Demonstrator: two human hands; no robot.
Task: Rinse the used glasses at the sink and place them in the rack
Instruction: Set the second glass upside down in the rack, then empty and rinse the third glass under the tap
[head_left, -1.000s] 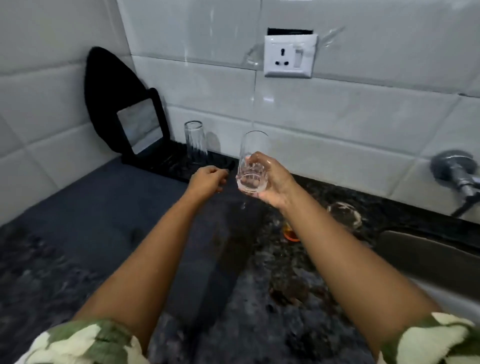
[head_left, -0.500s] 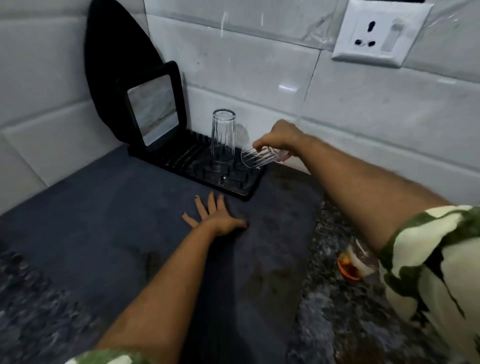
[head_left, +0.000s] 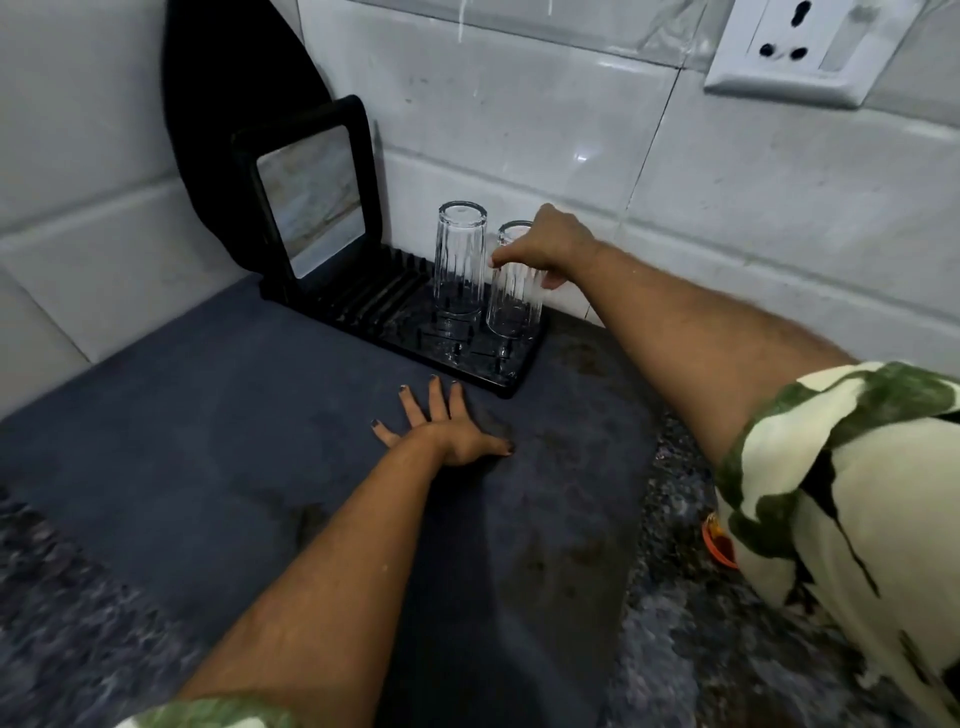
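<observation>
A black drying rack (head_left: 379, 306) stands against the tiled wall at the back of the counter. Two clear ribbed glasses stand upside down on its right end. The left glass (head_left: 460, 260) stands free. My right hand (head_left: 545, 247) grips the right glass (head_left: 511, 306) near its upturned base, fingers curled round it. My left hand (head_left: 447, 428) lies flat, fingers spread, on the dark blue mat (head_left: 208, 441) just in front of the rack.
A black-framed mirror (head_left: 309, 197) leans at the rack's left end, before a dark oval board. A white wall socket (head_left: 795, 47) sits at upper right. An orange object (head_left: 719, 543) lies on the speckled granite at right, partly behind my sleeve.
My right hand turned the tilted glass fully upside down and brought it onto the rack beside the first glass. My left hand stayed flat on the mat.
</observation>
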